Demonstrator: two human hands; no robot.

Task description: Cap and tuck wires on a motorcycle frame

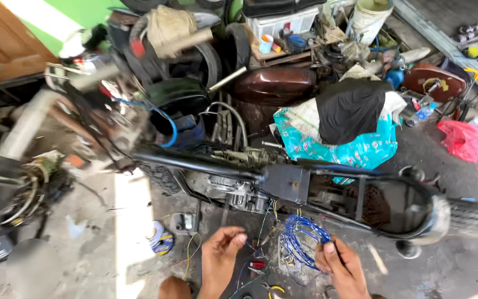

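Two hands show – the left hand (221,256) and the right hand (343,267), both below the frame (283,180), a single stripped motorcycle frame. One blue wire coil (301,241) sits at the right hand, just under the frame. One tape roll (160,239) lies on the floor, left of the hands. Behind the frame: two maroon fuel tanks – one tank (276,84) straight behind, the other tank (434,81) off to the right. One red bag (466,141) lies right of the frame, one white bucket (369,21) far behind it.
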